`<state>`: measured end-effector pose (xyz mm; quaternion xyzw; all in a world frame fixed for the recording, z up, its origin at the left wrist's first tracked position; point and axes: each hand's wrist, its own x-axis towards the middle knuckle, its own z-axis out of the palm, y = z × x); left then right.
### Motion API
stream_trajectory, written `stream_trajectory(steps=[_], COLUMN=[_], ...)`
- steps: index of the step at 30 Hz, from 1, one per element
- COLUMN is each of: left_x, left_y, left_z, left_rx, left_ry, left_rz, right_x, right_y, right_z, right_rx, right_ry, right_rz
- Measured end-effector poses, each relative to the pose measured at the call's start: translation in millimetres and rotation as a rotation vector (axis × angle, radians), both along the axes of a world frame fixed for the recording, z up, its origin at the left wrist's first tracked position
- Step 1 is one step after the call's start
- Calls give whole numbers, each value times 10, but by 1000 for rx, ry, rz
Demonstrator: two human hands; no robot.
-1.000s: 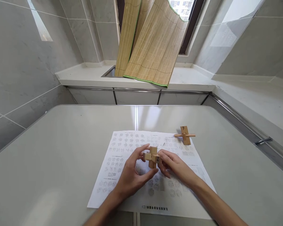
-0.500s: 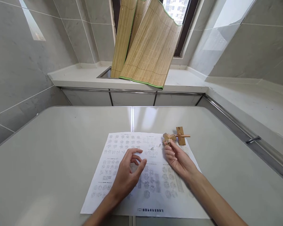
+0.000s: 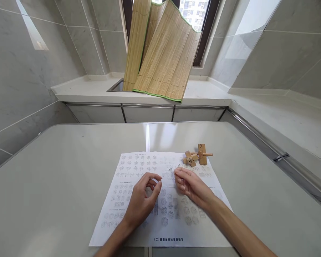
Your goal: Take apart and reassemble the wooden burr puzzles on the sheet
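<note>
A wooden interlocking puzzle [image 3: 190, 159] of crossed blocks, with a black mark on one end, rests at the top right of the printed sheet [image 3: 173, 228]. Beside it lies a second wooden piece, a flat slat with a round rod [image 3: 202, 155] through it. My right hand [image 3: 194, 187] is just below the puzzle, apart from it, its fingers curled together with nothing visible in them. Over the sheet's middle, my left hand [image 3: 143, 198] is loosely curved, a small gap between thumb and index finger, holding nothing. Small line diagrams cover the sheet, whose title appears upside down.
The pale table [image 3: 56, 185] has a seam down its middle. Beyond it is a white ledge [image 3: 82, 89] with a bamboo mat [image 3: 166, 60] leaning at the window. A metal rail [image 3: 254, 130] runs along the right wall.
My right hand has let go of the crossed-block puzzle and drawn back toward the lower left. The puzzle now lies on the sheet. My left thumb and index finger are closer together.
</note>
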<state>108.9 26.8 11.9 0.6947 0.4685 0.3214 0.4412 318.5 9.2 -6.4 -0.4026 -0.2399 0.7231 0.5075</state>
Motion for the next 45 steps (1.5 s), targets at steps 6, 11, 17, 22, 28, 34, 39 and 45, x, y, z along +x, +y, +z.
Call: stream_trajectory(steps=[6, 11, 17, 22, 28, 34, 39, 45], left_x=[-8, -21, -34, -39, -31, -26, -37, -41], left_y=[8, 15, 32, 28, 26, 33, 33, 23], left_z=[-18, -30, -40, -48, -13, -13, -30, -23], left_rx=[5, -38, -59, -66, -68, -68, -62, -52], left_ry=[14, 14, 8, 13, 6, 16, 12, 16], left_rz=[-6, -10, 3, 7, 3, 14, 15, 23], right_x=[21, 122, 401, 663, 784, 770, 774, 653], right_y=[23, 41, 119, 206, 266, 295, 276, 197], right_z=[-16, 16, 14, -116, -228, -253, -229, -68], right_rx=[52, 100, 255, 228, 140, 148, 193, 317], right_ry=[-13, 95, -16, -257, -302, -295, -304, -295], right_rz=[3, -173, -602, -900, -887, -848, -886, -814])
